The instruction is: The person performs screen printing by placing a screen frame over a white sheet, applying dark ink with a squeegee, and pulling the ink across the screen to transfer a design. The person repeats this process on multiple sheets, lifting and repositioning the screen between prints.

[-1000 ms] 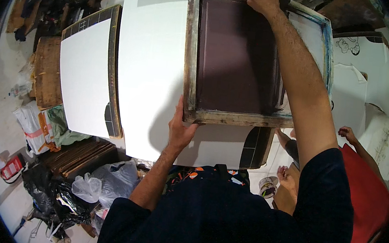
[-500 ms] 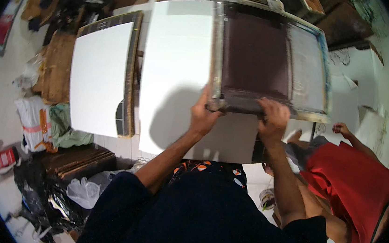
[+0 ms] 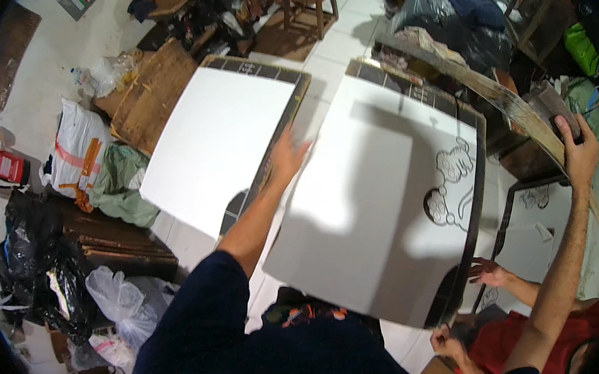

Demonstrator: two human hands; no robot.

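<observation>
A wooden-edged printing screen frame (image 3: pixel 495 98) is tilted up nearly edge-on at the far right. My right hand (image 3: pixel 583 151) is raised at its near end, fingers closed on a dark brown squeegee block (image 3: pixel 553 109) against the frame. On the board before me lies a white sheet (image 3: pixel 356 192) with black outlined cartoon animals (image 3: pixel 450 180) along its right side. My left hand (image 3: pixel 288 158), slightly blurred and with fingers apart, hangs empty by the gap between this board and the left board, which bears a blank white sheet (image 3: pixel 221 143).
A co-worker's hands (image 3: pixel 489 272) are at the board's lower right corner, beside a red garment (image 3: pixel 572 350). Further right lies another printed sheet (image 3: pixel 530 224). Plastic bags (image 3: pixel 123 300), sacks (image 3: pixel 79 151) and wooden boards (image 3: pixel 153 93) crowd the left side. A stool (image 3: pixel 306 0) stands behind.
The screen has swung up off the sheet toward the far right, uncovering the outlined drawings. My left hand has let go of the frame and moved left. The co-worker's hands have come to the board.
</observation>
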